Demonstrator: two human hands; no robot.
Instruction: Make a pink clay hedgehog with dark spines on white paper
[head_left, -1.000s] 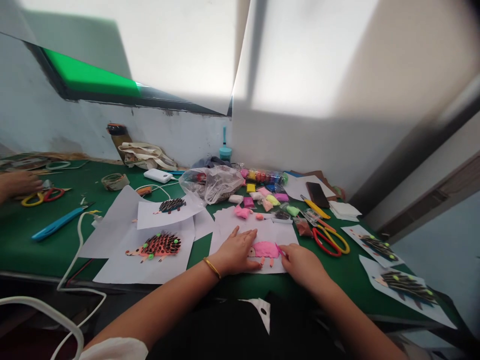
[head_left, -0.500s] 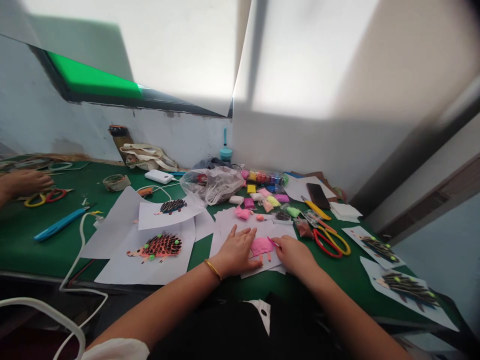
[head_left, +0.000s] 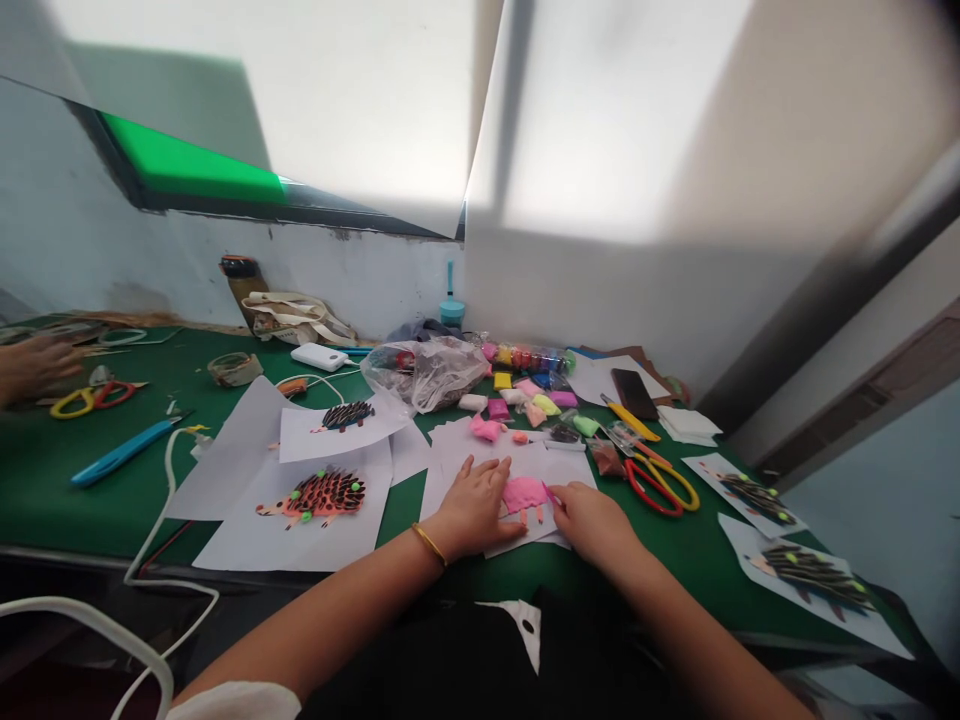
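A flattened pink clay shape (head_left: pixel 524 492) with small orange-pink legs lies on white paper (head_left: pixel 450 470) in front of me. My left hand (head_left: pixel 478 505) rests on the sheet at the shape's left side, fingers stretched out. At the shape's right edge my right hand (head_left: pixel 596 515) pinches a small magenta modelling tool (head_left: pixel 551 494), its tip touching or very close to the clay. Most of the tool is hidden by the fingers. Beyond the shape are a lump of pink clay (head_left: pixel 486 428) and an orange piece of clay (head_left: pixel 520 438) on the paper.
Coloured clay packets (head_left: pixel 499 408) and a plastic bag (head_left: pixel 427 370) lie behind the paper. Scissors (head_left: pixel 660 485) and a phone (head_left: pixel 634 393) are at the right. Finished hedgehog pictures (head_left: pixel 322 497) lie left and right. Another person's hand (head_left: pixel 37 368) is at far left, near a blue cutter (head_left: pixel 124 452).
My right hand has shifted slightly with the tool along the clay's right edge. My left hand stays in place. The other person's hand has moved left, away from the scissors there.
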